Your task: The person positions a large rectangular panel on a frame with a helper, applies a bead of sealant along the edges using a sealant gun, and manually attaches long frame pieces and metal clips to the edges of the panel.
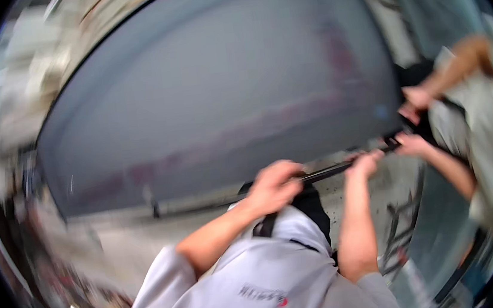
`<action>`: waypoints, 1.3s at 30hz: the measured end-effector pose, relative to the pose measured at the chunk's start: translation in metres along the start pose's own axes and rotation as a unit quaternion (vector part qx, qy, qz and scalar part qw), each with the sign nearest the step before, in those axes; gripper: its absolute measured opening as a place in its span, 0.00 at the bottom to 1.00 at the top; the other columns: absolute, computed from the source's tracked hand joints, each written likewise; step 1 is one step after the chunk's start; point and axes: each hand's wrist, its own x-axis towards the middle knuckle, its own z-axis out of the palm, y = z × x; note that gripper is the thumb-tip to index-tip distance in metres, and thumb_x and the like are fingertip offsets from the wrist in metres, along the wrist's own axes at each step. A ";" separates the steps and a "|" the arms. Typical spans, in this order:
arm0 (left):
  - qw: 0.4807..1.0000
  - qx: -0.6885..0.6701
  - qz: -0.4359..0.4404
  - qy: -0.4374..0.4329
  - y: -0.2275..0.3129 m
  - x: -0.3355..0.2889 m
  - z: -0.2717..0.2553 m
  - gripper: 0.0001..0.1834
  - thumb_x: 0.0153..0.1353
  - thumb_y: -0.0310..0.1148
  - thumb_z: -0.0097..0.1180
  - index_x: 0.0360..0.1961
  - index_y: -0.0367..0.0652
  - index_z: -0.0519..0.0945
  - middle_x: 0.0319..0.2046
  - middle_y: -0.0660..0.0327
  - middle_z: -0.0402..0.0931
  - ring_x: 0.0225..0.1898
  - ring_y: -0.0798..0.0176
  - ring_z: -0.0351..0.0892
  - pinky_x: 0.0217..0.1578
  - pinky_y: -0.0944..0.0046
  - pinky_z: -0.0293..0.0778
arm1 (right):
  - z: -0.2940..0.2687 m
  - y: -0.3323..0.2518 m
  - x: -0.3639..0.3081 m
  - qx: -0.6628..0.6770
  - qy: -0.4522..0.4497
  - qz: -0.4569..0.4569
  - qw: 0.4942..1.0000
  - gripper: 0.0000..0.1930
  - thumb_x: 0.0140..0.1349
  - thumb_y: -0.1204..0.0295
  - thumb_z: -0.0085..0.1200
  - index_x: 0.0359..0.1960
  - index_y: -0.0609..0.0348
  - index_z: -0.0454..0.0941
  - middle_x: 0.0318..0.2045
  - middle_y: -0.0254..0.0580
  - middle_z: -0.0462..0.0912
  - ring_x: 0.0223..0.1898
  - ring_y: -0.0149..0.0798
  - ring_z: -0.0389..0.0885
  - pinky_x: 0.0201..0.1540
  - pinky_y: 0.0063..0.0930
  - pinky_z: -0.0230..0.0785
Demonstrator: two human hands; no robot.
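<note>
A large dark grey flat panel (208, 80) fills the upper middle, with faint reddish bands near its near and right sides. Along the near edge runs a thin black strip (329, 172). My left hand (275, 186) is closed over this strip near the middle, fingers curled and pointing right. Farther right, my right hand (365, 164) grips the same strip from the near side, its fingers wrapped round it. Motion blur hides the fine detail of both grips.
At the right, a co-worker in a light shirt (492, 146) has one hand (415, 102) at the panel's right corner and the other hand (412, 144) on the strip's end. A dark metal frame (401, 222) stands below. Blurred pale objects (40, 73) lie at the left.
</note>
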 end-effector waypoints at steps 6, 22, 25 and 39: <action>0.976 -0.073 -0.175 0.103 -0.061 -0.140 0.021 0.11 0.59 0.29 0.53 0.39 0.35 0.78 0.32 0.53 0.79 0.35 0.59 0.79 0.41 0.62 0.74 | -0.009 0.022 0.024 -0.014 -0.081 0.000 0.997 0.35 0.69 0.36 0.24 0.22 0.56 0.59 0.15 0.40 0.66 0.17 0.39 0.66 0.20 0.34 0.68; 0.560 -0.535 -0.196 0.602 -0.178 -0.398 -0.005 0.13 0.65 0.36 0.48 0.33 0.36 0.77 0.25 0.58 0.76 0.28 0.64 0.77 0.31 0.63 0.76 | -0.011 0.031 0.065 0.009 -0.129 0.065 0.989 0.36 0.68 0.37 0.30 0.52 0.64 0.57 0.29 0.53 0.73 0.25 0.48 0.72 0.32 0.42 0.75; 0.564 -0.540 -0.178 0.599 -0.199 -0.431 -0.039 0.14 0.65 0.37 0.49 0.34 0.35 0.77 0.26 0.57 0.76 0.28 0.62 0.77 0.32 0.63 0.76 | -0.017 0.066 0.018 -0.008 -0.166 0.052 0.985 0.41 0.67 0.37 0.30 0.65 0.63 0.49 0.39 0.59 0.73 0.32 0.52 0.75 0.40 0.48 0.75; 0.500 -0.516 -0.117 0.685 -0.264 -0.692 -0.199 0.12 0.65 0.35 0.49 0.36 0.35 0.77 0.27 0.57 0.76 0.29 0.63 0.77 0.31 0.63 0.77 | -0.010 0.358 -0.333 -0.068 -0.308 0.152 0.937 0.33 0.68 0.38 0.31 0.57 0.53 0.68 0.53 0.40 0.73 0.46 0.52 0.73 0.51 0.55 0.72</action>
